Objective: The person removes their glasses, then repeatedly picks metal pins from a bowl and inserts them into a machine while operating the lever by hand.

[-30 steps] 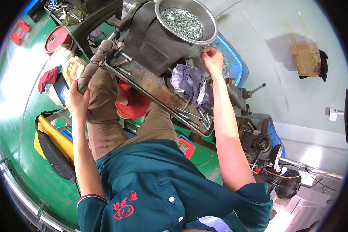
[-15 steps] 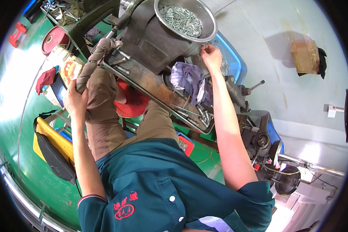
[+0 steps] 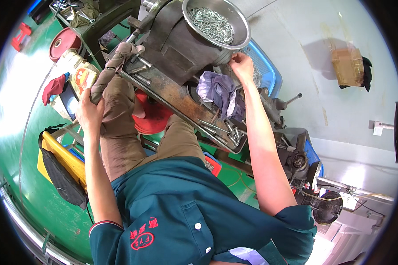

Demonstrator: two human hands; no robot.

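My left hand (image 3: 90,112) is wrapped around the lower end of a lever handle (image 3: 112,66) bound in brownish-grey cloth, which runs up to the machine. At the machine's right end, my right hand (image 3: 242,66) has its fingers drawn together beside the dark rounded housing (image 3: 185,46). What lies between those fingertips, if anything, is too small to make out. Above it, a steel bowl (image 3: 248,33) full of small silvery metal pins (image 3: 211,25) rests on the housing. A crumpled purple-and-white rag (image 3: 217,90) lies just left of my right forearm.
A metal tray bench (image 3: 181,104) carries loose tools and bolts (image 3: 230,130). Behind my right hand is a blue plastic basket (image 3: 269,70). A red bucket (image 3: 152,117) stands below the bench between my legs. A yellow chair back (image 3: 64,154) is at left.
The whole view has shifted slightly. My left hand keeps its hold on the lever handle, and my right hand stays at the machine's end with fingers together.
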